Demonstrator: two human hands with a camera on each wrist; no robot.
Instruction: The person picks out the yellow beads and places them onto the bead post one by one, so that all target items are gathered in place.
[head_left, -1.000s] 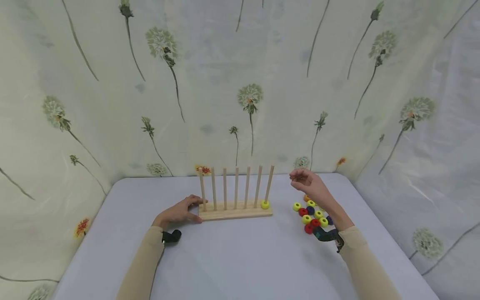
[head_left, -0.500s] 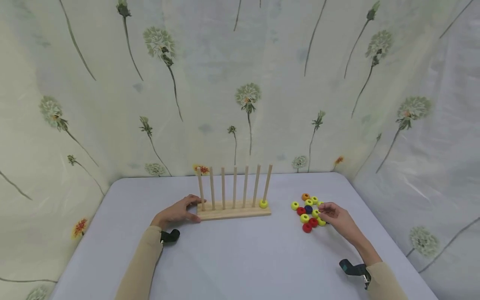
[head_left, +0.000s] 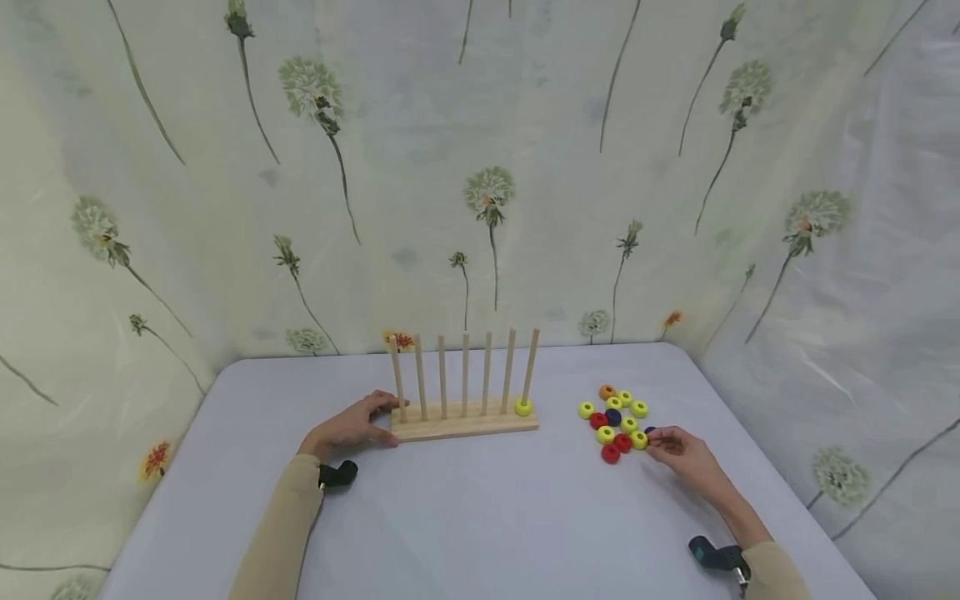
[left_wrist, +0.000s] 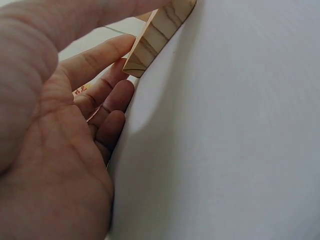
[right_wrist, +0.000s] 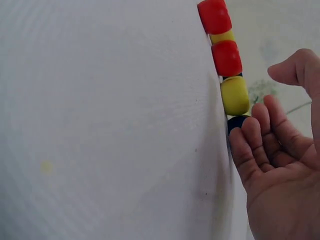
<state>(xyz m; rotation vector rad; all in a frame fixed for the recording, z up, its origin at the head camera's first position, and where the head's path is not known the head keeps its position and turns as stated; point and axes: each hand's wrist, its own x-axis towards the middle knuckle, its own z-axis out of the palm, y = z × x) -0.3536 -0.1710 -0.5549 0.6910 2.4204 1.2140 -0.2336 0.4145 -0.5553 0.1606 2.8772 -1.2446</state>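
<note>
A wooden peg rack (head_left: 465, 429) with a row of upright pegs stands toward the back of the table, a yellow bead (head_left: 522, 408) at the foot of its rightmost peg. My left hand (head_left: 348, 427) grips the rack's left end, thumb in front and fingers behind. My right hand (head_left: 690, 462) is at the near right side of a bead cluster, beside a dark blue bead (right_wrist: 237, 122). In the right wrist view its thumb stands apart from the bent fingers, which partly hide that bead. Next to it lies a yellow bead (right_wrist: 235, 96).
Several loose yellow beads (head_left: 605, 435), red beads (head_left: 611, 453), an orange bead (head_left: 607, 392) and another dark blue bead (head_left: 613, 417) lie together right of the rack. A dandelion-print curtain (head_left: 405, 167) hangs behind the white table (head_left: 480, 517).
My right hand has come away from near the rack, down and right to the beads, and lowered beside the dark blue one. The left hand keeps its grip on the rack.
</note>
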